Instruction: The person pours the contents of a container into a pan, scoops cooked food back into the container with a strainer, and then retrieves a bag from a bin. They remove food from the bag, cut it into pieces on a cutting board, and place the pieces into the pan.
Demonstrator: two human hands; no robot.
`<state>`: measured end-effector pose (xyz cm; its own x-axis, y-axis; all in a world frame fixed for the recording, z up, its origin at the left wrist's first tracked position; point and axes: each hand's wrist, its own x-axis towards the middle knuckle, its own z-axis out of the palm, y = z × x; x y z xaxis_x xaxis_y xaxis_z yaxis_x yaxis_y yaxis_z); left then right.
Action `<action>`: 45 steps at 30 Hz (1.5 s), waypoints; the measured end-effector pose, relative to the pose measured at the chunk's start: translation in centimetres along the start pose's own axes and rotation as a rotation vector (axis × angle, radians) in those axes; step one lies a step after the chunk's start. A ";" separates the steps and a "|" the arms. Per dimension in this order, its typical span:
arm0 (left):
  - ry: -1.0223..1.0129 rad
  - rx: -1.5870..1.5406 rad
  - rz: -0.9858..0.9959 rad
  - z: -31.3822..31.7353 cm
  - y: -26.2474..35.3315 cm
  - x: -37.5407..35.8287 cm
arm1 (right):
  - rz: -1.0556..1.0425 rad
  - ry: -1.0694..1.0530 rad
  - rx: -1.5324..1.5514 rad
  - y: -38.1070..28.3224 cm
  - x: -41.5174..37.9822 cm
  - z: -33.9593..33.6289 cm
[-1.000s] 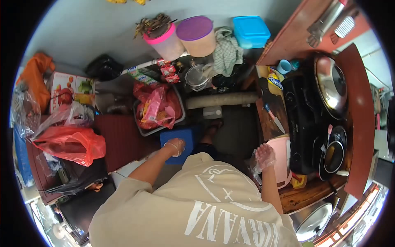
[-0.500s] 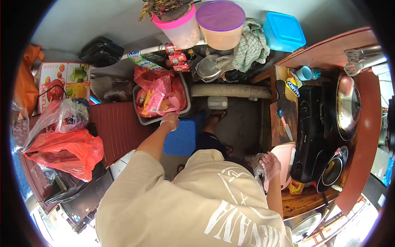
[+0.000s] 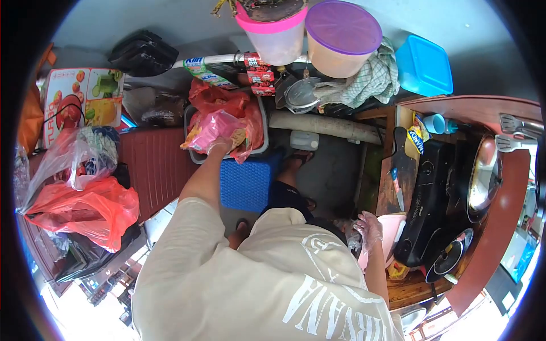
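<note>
My left hand [image 3: 220, 147], seemingly in a clear plastic glove, reaches into a grey bin [image 3: 263, 149] lined with a red plastic bag [image 3: 213, 99]. Its fingers are closed on the lower end of a pink plastic packet [image 3: 211, 128], and yellowish wrapping shows beside it. My right hand [image 3: 371, 228], in a clear glove, is raised beside a pink plastic tub [image 3: 392, 230]. The fingers are curled round some crumpled clear plastic [image 3: 352, 234], whose kind I cannot make out.
A wooden counter on the right carries a black stove [image 3: 424, 199], a knife [image 3: 397, 187] on a cutting board [image 3: 388, 200] and pans. A blue stool [image 3: 244, 184] stands below the bin. A red bag [image 3: 85, 210] lies left; lidded tubs [image 3: 344, 37] stand at the back.
My left hand has moved up and a little left, further over the bin, and the pink packet has shifted left with it. My right hand stays about where it was. The view has tilted slightly.
</note>
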<state>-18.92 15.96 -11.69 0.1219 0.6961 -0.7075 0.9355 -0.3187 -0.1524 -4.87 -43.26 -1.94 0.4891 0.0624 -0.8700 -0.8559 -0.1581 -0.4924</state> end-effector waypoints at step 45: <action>0.504 -0.330 0.058 -10.1 -13.0 -6.7 | -0.146 -0.084 -0.738 -0.8 3.0 4.5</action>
<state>-28.57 21.97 2.00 0.2427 0.9282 -0.2820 0.9662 -0.2053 0.1558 -3.48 -38.56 -4.25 0.5490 0.2034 -0.8107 -0.4341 -0.7594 -0.4846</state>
